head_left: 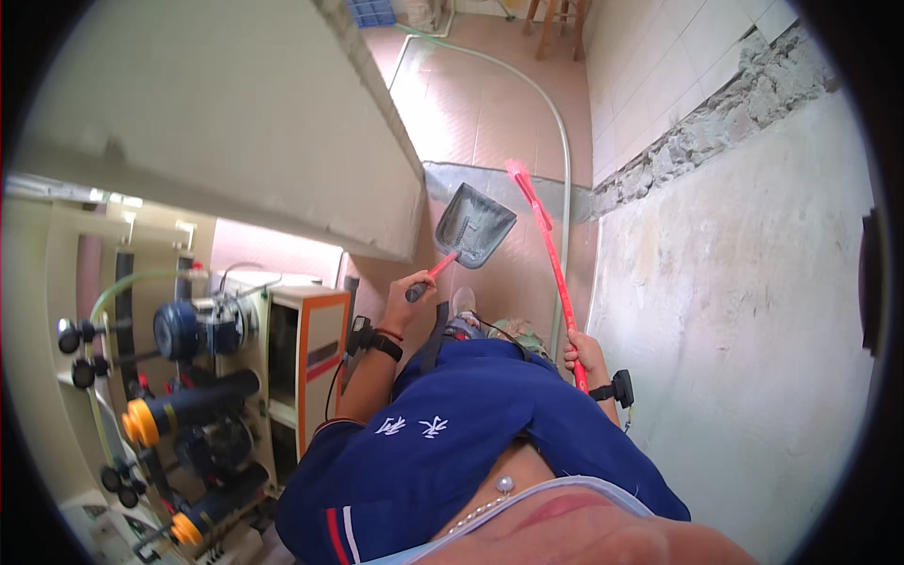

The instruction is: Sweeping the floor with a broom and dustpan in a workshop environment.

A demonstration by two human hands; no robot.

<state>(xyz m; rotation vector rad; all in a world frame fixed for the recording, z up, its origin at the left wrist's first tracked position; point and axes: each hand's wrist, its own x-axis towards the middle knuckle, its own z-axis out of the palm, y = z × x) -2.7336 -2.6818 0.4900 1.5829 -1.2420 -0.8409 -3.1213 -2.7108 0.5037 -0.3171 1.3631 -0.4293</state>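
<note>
My left hand is closed around the dark grip of a dustpan, whose short shaft is red and whose grey pan points away from me. The pan looks scuffed and dusty, and I cannot tell whether it touches the floor. My right hand is wrapped round the red stick of a broom. The stick slants forward and a little left, to a pinkish-red end near the grey floor strip; whether bristles are there is hard to tell. The two tools are apart.
A pale hose runs along the tiled floor beside the broom. To the right stands a wall with a broken, rubble-like band. A wall end juts in at left, above a machine with a blue motor. A stool stands far ahead.
</note>
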